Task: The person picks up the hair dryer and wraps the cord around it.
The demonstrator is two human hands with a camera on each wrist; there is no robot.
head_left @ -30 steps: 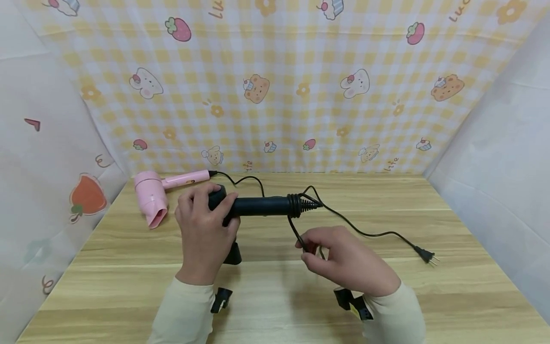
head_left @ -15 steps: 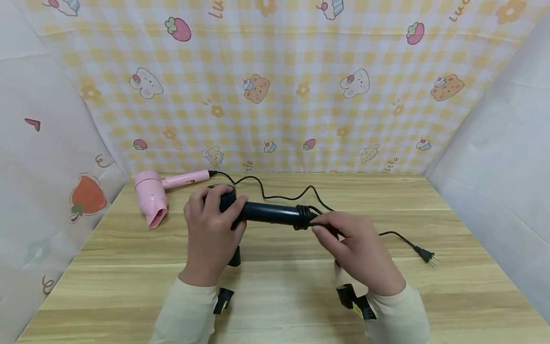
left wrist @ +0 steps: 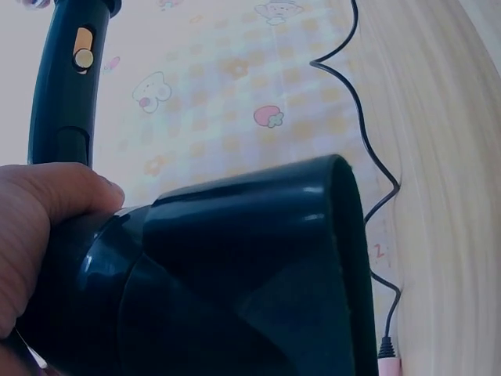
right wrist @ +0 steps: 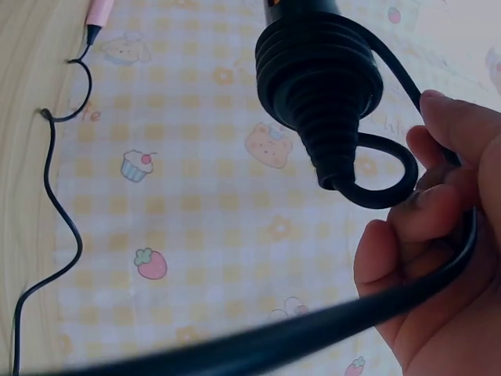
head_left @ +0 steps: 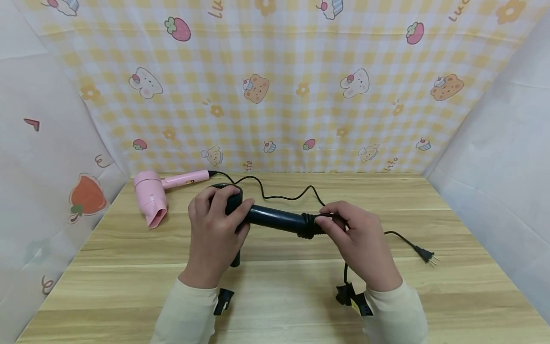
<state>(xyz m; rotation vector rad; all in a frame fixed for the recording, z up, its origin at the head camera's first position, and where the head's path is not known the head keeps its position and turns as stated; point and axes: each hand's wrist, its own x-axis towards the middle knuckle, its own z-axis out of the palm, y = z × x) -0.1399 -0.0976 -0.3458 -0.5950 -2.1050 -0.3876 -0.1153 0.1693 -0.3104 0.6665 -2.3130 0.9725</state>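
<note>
A dark hair dryer (head_left: 277, 218) is held above the table, its handle slanting down to the right. My left hand (head_left: 215, 229) grips its barrel, and the wide nozzle (left wrist: 258, 266) fills the left wrist view. The dryer's black cord is wound in several coils (right wrist: 313, 66) round the handle's end. With thumb and fingers, my right hand (head_left: 361, 234) pinches the cord just past these coils. From that hand a length of cord (head_left: 345, 272) hangs toward the wrist. In the right wrist view, a small cord loop (right wrist: 391, 176) leaves the ribbed strain relief.
A pink hair dryer (head_left: 150, 196) lies at the table's back left. Its black cord (head_left: 279, 197) runs right behind my hands to a two-pin plug (head_left: 425, 254). A patterned curtain (head_left: 283, 114) stands along the wooden table's (head_left: 275, 301) back edge.
My right hand has risen from below the handle to its end, carrying the cord. The left hand has shifted slightly right, and the dark hair dryer's handle now tilts down to the right.
</note>
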